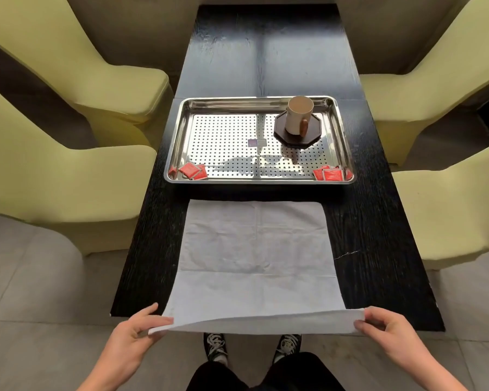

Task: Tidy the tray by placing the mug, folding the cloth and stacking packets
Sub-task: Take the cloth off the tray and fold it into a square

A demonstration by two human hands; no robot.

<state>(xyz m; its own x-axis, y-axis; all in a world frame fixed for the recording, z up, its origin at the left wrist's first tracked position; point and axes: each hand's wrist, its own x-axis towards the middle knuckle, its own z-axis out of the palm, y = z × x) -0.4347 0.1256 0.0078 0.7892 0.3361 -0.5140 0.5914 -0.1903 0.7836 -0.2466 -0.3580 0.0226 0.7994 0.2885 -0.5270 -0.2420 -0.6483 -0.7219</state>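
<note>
One mug [298,115] on one dark coaster [316,131], far right of one steel tray [175,136]. Red packets [191,170] in two heaps at its near corners, count unclear. Centre sticker [257,142] way too tiny to read. One white cloth [254,249] spread on the black table [378,235], near corners pinched between thumb and fingers by left hand [136,331] and right hand [387,331]. Four yellow-green chairs [68,176], tiled floor [26,306].

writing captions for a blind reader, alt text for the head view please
The left hand and right hand each pinch a near corner of a white cloth spread on a black table, its near edge raised. Beyond it a steel tray holds a mug on a dark coaster, with red packets in its near left corner and more in its near right.
</note>
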